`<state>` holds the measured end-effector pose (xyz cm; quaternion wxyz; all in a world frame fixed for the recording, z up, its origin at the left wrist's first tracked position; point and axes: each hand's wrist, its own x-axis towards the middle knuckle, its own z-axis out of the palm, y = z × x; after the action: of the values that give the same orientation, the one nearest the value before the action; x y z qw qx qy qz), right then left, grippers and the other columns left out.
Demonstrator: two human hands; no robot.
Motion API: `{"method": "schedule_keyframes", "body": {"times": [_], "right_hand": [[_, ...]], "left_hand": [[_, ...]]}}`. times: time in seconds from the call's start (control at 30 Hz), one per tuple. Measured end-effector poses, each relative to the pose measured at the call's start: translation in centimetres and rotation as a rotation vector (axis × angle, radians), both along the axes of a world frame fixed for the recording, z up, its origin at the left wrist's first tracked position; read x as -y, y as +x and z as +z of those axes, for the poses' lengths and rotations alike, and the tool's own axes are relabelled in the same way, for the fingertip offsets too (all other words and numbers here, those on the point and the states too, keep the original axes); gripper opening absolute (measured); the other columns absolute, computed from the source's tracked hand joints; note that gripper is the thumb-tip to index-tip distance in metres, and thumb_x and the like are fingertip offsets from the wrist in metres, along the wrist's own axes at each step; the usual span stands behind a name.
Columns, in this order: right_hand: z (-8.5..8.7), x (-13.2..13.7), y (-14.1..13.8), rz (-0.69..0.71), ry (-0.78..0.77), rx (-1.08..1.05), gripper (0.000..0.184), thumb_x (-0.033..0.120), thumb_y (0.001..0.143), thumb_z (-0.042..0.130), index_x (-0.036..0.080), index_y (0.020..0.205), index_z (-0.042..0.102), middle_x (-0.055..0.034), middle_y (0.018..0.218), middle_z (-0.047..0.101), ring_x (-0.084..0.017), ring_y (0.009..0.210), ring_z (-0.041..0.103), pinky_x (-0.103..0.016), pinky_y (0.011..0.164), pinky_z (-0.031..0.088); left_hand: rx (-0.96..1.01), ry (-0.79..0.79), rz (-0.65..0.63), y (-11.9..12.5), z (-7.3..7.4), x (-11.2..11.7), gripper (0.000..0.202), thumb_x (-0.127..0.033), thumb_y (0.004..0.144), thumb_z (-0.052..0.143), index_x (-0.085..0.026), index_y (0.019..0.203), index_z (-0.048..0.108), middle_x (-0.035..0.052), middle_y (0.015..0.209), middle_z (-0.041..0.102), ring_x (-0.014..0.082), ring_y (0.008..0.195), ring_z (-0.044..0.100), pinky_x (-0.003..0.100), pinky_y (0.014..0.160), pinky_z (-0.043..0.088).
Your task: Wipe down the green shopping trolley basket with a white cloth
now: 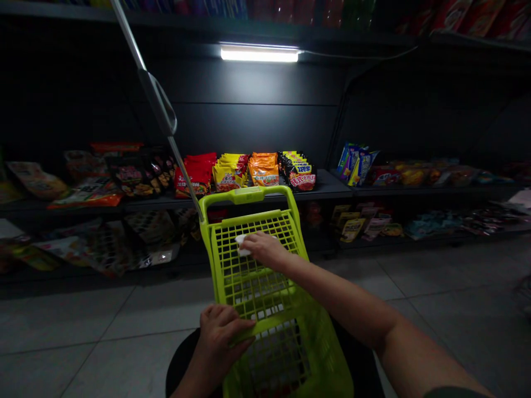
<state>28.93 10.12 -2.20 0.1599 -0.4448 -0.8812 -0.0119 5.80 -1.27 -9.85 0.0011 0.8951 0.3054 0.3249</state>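
Lime-green plastic basket (pixel 244 194) steadied: left hand (pixel 219 337) curled closed over near rim; right hand (pixel 265 249), fingers pressed together, pinning white scrap (pixel 243 245) against mesh.

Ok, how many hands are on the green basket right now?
2. The left hand grips the near edge of the lime-green plastic basket; the right hand lies on its mesh further up, over a white item.
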Motion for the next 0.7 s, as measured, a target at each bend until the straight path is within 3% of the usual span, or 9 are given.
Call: {"method": "schedule_keyframes", "body": {"times": [0.17,0.27,0.33,0.43,0.5,0.6,0.7], "right_hand": [[1.8,0.2,9.7,-0.371,-0.022,0.04,0.027,0.012,0.088,0.062,0.024,0.112,0.067,-0.0061,0.115,0.065,-0.02,0.105,0.059,-0.028,0.088,0.046],[2.1,0.5,9.1,-0.546,-0.028,0.047,0.019,0.018,0.092,0.058,0.02,0.109,0.067,-0.0093,0.11,0.065,-0.02,0.098,0.061,-0.028,0.082,0.047],[1.4,0.7,5.4,-0.456,-0.016,0.031,0.02,0.019,0.093,0.056,0.018,0.11,0.066,-0.0101,0.109,0.066,-0.021,0.098,0.061,-0.029,0.085,0.047],[-0.1,1.1,-1.0,-0.076,0.05,0.021,0.024,0.022,0.093,0.057,0.021,0.116,0.065,-0.0079,0.117,0.065,-0.022,0.103,0.058,-0.031,0.091,0.047],[-0.9,1.0,-3.0,0.131,0.117,0.046,0.028,0.027,0.094,0.059,0.026,0.122,0.064,-0.0056,0.13,0.061,-0.023,0.107,0.056,-0.033,0.093,0.047],[-0.8,-0.5,-1.0,0.195,0.133,0.078,0.034,0.022,0.092,0.062,0.026,0.126,0.063,-0.0048,0.139,0.057,-0.021,0.109,0.056,-0.033,0.096,0.046],[0.9,-3.4,4.0,0.047,0.091,0.1,0.03,0.014,0.088,0.063,0.022,0.116,0.068,-0.0063,0.126,0.064,-0.02,0.106,0.058,-0.033,0.096,0.045]], "left_hand": [[0.011,-0.043,-0.004,0.1,0.0,0.0,0.034,-0.024,0.07,0.087,-0.032,0.101,0.073,-0.0022,0.082,0.066,0.0188,0.085,0.057,0.037,0.084,0.033],[0.015,-0.044,-0.037,0.6,0.1,-0.3,0.032,-0.025,0.071,0.086,-0.031,0.099,0.073,-0.002,0.081,0.066,0.018,0.084,0.058,0.037,0.083,0.034],[0.008,-0.039,-0.057,1.0,0.3,-0.5,0.031,-0.025,0.071,0.086,-0.031,0.098,0.073,-0.0018,0.081,0.066,0.0177,0.083,0.058,0.037,0.083,0.035],[0.015,-0.032,-0.07,1.4,0.4,-0.9,0.03,-0.024,0.069,0.087,-0.029,0.095,0.073,-0.0013,0.081,0.066,0.0184,0.083,0.058,0.038,0.084,0.035],[0.014,-0.023,-0.091,1.2,0.3,-1.2,0.03,-0.027,0.069,0.087,-0.03,0.094,0.072,-0.0009,0.081,0.066,0.0192,0.083,0.058,0.038,0.083,0.036],[-0.018,-0.005,-0.124,0.7,0.2,-1.6,0.034,-0.029,0.069,0.087,-0.03,0.099,0.071,-0.0007,0.081,0.065,0.0196,0.083,0.058,0.038,0.081,0.036],[-0.032,0.007,-0.144,0.4,-0.2,-2.1,0.039,-0.028,0.065,0.089,-0.03,0.1,0.071,-0.0011,0.08,0.064,0.0195,0.082,0.057,0.037,0.081,0.036]]}}
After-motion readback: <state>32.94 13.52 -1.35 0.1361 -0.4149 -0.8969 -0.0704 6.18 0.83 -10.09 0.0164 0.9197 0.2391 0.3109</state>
